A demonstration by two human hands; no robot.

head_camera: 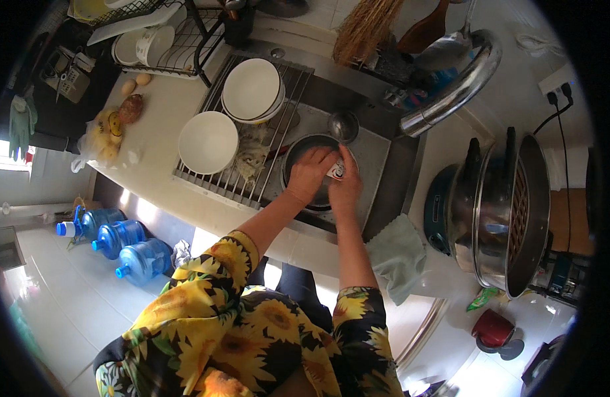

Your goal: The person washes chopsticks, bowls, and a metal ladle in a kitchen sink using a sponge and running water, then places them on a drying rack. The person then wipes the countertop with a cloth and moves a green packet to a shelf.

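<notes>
Over a round dark pan (319, 204) in the sink, my left hand (310, 171) reaches in with its fingers bent toward my right hand (345, 183). Between the two hands a small white item with dark and red marks (337, 169) shows, held by my right hand; its kind is not clear. A metal ladle (343, 127) lies just behind the pan. Left of it, stacked white bowls (252, 89) and one separate white bowl (208, 142) rest on a metal rack (225, 187) across the sink. A tangled scrubber or cloth (253, 156) sits on the rack beside them.
The curved metal faucet (451, 101) arches over the sink's back right. At right stands a steamer pot (488, 218); a green cloth (399, 258) hangs at the counter edge. On the left counter lie eggs (129, 87) and a plastic bag (105, 136). Blue water jugs (145, 260) lie beyond.
</notes>
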